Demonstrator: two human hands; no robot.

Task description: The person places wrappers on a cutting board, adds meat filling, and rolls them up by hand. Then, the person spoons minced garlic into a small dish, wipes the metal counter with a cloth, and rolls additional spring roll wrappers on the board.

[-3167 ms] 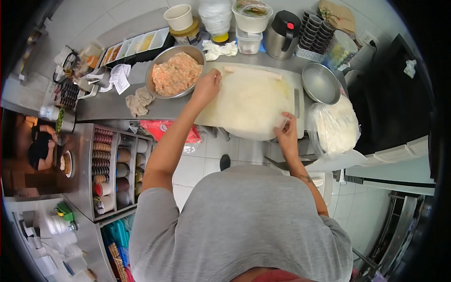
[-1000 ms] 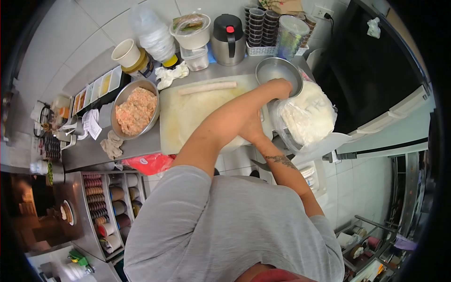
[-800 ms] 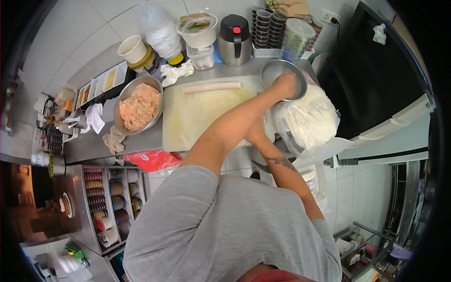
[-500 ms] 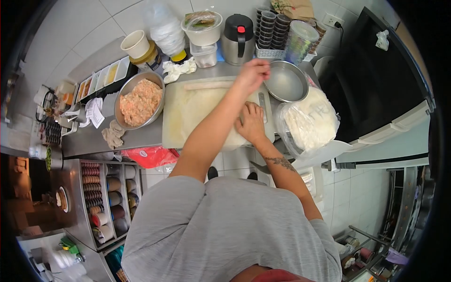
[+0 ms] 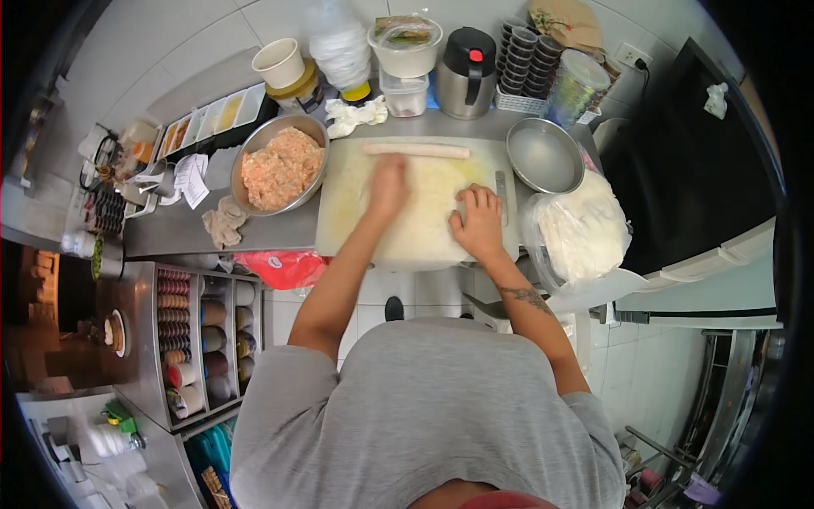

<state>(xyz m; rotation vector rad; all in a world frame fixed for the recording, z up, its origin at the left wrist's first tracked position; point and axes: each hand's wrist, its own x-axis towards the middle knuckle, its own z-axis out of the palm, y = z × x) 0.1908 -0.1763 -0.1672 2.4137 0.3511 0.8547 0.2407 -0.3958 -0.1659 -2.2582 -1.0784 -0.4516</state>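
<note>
My left hand (image 5: 387, 188), blurred by motion, is over the left part of a pale sheet (image 5: 428, 212) on the cutting board (image 5: 337, 191); its fingers are smeared. My right hand (image 5: 480, 222) rests on the sheet's right side, fingers spread and holding nothing. A thin pale roll (image 5: 432, 151) lies along the board's far edge. At the board's right edge is a flat metal blade (image 5: 501, 191). The metal bowl of cloudy liquid (image 5: 544, 155) stands just right of the board. On the left, a steel bowl holds an orange-pink filling (image 5: 282, 170).
A plastic bag of white sheets (image 5: 583, 229) sits at the right front. Along the back stand a thermos jug (image 5: 466, 73), stacked sauce cups (image 5: 530, 64), tubs (image 5: 404, 47) and a tray of compartments (image 5: 212, 119). A crumpled cloth (image 5: 225, 222) lies at the left front.
My left hand has gone from the board's right side into the liquid bowl, out again and back left over the sheet. My right hand, at the sheet's edge earlier, now lies flat on it.
</note>
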